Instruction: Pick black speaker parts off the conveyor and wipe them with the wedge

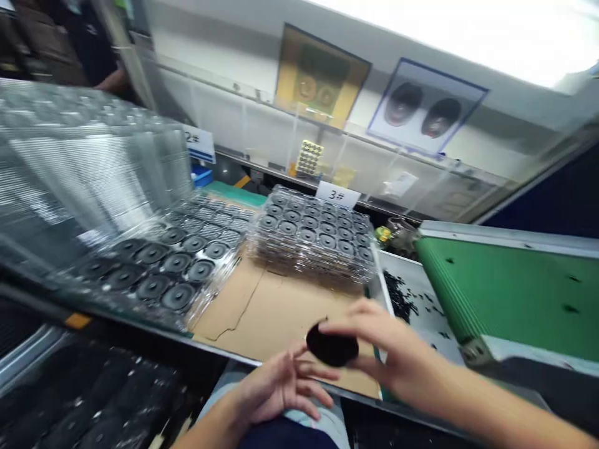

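Right hand: your right hand (397, 355) is raised over the near edge of the desk (281, 312), fingers curled, pinching the black disc (332, 346) by its rim.
Left hand: your left hand (276, 386) sits just below and left of the disc, fingers loosely spread, fingertips touching or almost touching its lower edge; the blur does not let you tell which.
Black disc: round, dark, flat, held in the air between your two hands, above the cardboard sheet (271, 312) and clear of it.
Cardboard sheet: brown, creased, lying on the desk under the trays.
Near tray: a clear blister tray (159, 268) to your left, its pockets filled with round black parts.
Far stack: a stack of clear trays (313, 240) behind the cardboard, also loaded, just below a label reading "3#" (337, 194).
Empty-tray pile: a tall pile of clear trays (84, 168) at far left, blurred.
Conveyor: a green belt (510, 293) to your right, with black scraps (400, 299) on the white surface beside it.
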`<action>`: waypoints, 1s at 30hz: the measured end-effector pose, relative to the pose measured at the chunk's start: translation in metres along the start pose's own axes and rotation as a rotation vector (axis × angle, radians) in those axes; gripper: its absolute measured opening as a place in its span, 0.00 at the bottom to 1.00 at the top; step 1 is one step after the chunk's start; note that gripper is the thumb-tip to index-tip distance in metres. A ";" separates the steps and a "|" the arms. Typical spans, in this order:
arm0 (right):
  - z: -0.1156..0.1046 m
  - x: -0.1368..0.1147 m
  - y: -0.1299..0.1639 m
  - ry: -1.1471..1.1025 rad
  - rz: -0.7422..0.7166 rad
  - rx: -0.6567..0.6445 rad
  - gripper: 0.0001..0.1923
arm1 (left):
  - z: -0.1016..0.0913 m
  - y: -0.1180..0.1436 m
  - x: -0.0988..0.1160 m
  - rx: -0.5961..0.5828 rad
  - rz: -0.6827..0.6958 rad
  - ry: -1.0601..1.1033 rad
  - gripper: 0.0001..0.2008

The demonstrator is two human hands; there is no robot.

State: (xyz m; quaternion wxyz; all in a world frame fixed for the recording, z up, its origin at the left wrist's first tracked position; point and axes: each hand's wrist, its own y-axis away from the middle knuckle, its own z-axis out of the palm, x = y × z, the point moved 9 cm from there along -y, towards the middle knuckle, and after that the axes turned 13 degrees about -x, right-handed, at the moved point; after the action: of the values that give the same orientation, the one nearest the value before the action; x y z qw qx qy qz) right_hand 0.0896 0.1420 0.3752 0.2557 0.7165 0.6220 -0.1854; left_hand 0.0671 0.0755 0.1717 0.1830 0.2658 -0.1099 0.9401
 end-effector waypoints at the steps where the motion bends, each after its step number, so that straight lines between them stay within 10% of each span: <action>1: 0.028 0.011 -0.003 -0.101 0.021 -0.091 0.20 | 0.013 -0.003 -0.004 -0.056 -0.041 0.085 0.32; 8: 0.122 0.063 -0.012 -0.591 0.120 -0.304 0.23 | -0.001 0.009 -0.035 0.097 -0.215 0.287 0.16; 13: 0.165 0.076 -0.011 -0.909 0.130 -0.410 0.21 | -0.004 0.035 -0.044 0.020 -0.296 0.259 0.25; 22: 0.201 0.187 -0.034 -1.143 0.383 0.221 0.20 | -0.086 0.081 -0.003 0.590 0.026 0.152 0.16; 30: 0.213 0.149 -0.070 -1.047 0.281 0.288 0.24 | -0.094 0.075 0.022 0.711 0.024 -0.075 0.15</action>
State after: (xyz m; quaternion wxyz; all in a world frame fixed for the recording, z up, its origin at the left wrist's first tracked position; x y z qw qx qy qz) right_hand 0.0555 0.1402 0.1084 0.4520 0.6326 0.2789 -0.5637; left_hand -0.0235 0.0425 0.0965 0.0638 0.3459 0.2144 0.9112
